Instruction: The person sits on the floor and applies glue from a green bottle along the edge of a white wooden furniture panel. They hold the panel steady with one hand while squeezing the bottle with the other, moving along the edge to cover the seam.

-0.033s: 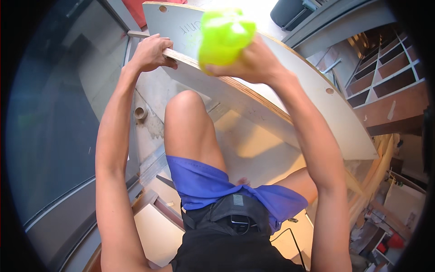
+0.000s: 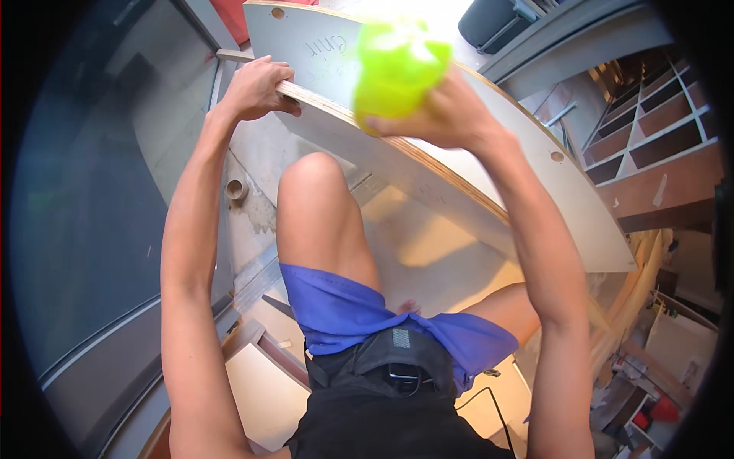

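A large white board (image 2: pixel 547 206) with a layered plywood edge, one curved side and handwriting near its far end slants across the upper middle. At its near left corner my left hand (image 2: pixel 258 90) is closed round the edge, fingers on top and thumb side partly hidden. My right hand (image 2: pixel 451 111) is closed on a bright lime-green crumpled cloth (image 2: pixel 397 69), which lies against the board's upper face. The cloth is blurred, and it covers part of the writing. My fingertips under it are hidden.
A dark glass panel (image 2: pixel 92 229) stands along the left. My bent knee (image 2: pixel 310 180) is under the board's near edge. A cardboard tube (image 2: pixel 237 190) sits on the floor. At right are a compartmented shelf (image 2: pixel 650 115) and clutter (image 2: pixel 642 382); a dark bin (image 2: pixel 489 27) stands at the back.
My right hand and the lime-green cloth have moved a little to the right along the board, uncovering more of the writing. My left hand stays on the corner.
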`<state>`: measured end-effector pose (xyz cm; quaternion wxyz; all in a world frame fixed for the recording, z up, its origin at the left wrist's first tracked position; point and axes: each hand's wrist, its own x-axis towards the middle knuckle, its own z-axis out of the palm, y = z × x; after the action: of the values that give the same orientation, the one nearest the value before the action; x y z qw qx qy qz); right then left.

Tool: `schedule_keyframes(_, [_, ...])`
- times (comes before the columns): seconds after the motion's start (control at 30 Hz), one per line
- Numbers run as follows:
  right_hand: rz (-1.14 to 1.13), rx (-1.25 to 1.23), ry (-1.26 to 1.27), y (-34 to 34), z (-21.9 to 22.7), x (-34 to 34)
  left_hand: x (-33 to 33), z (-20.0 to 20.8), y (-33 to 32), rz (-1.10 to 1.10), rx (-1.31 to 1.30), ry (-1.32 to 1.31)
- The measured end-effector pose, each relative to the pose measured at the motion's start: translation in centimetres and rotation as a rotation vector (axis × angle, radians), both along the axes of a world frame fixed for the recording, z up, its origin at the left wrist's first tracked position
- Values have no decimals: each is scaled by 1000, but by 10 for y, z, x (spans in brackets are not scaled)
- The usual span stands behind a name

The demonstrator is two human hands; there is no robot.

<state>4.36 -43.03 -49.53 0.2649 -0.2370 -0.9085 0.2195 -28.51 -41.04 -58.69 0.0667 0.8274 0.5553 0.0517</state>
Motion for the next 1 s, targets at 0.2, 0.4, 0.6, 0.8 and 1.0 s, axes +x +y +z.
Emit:
schedule_keyframes(0.2, [9,92,128,-8,5,2,5,-1,2,27,-6,-25])
schedule_keyframes(0.4, [-12,35,110,13,-10,-34,4,-4,10,-20,-10,-34])
schedule_keyframes(0.6, [2,-102,13,-1,14,16,-20,2,9,-81,-78,-232])
schedule_keyframes(0.8, [-20,7,133,12,-5,-25,-29,-4,9,80,-141,-491])
schedule_keyframes(1.0, [49,-9,126,22,-7,-54,-46,-92,12,355,-154,-1409])
